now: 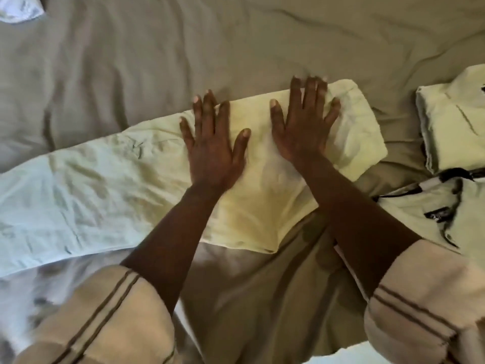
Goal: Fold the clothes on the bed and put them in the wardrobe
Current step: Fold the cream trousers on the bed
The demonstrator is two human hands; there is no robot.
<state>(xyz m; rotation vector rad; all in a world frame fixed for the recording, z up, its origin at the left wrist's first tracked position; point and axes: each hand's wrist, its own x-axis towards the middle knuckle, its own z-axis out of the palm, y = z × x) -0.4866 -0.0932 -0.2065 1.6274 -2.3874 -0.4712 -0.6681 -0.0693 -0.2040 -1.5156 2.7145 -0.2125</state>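
Your left hand and right hand press flat, grip open, on the pale yellow garment lying across the bed. Its right end is folded over; if you lift the palms too quickly, I think this fold may slip open.

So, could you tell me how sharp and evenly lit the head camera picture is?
Head view: the left hand and right hand, flat on the pale garment, look fairly sharp, only the right fingertips smear slightly; head view again: the sleeves at the bottom are soft, the lower left corner is washed out, the garment's left end looks bluish.
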